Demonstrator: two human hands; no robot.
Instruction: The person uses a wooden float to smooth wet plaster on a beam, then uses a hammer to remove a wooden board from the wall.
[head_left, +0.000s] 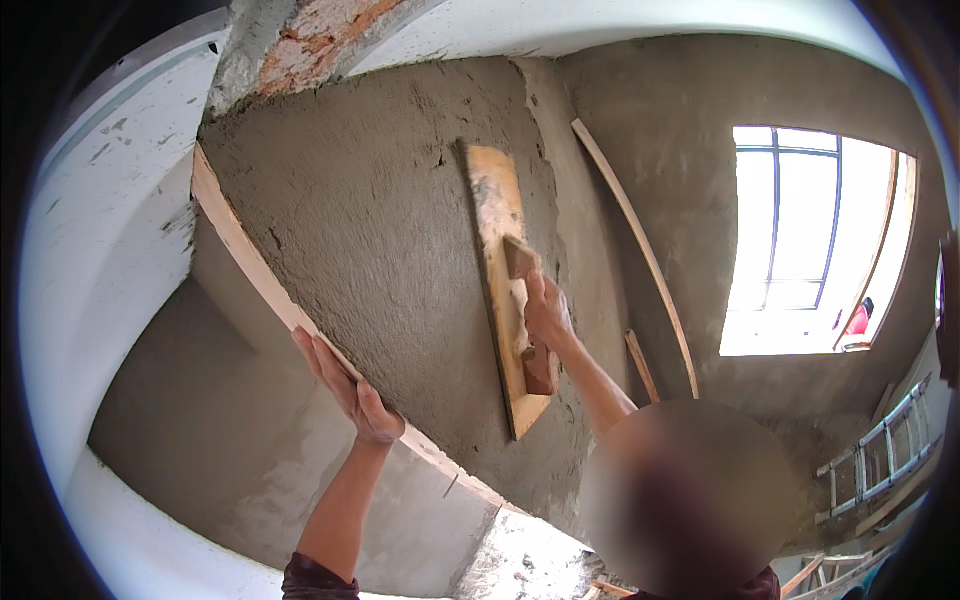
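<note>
Wooden float (506,325) against the grey plaster wall (370,200), with dark marks (487,193) near its top too blurred to tell as writing. Gripped by its handle (540,372) in the right hand (545,315), well apart from the left hand (352,395), clamped on a wooden strip (250,262) along the wall's edge.

The float (508,312) is against the wall (370,230) — edge board (245,252) left, window (790,240) right.
</note>
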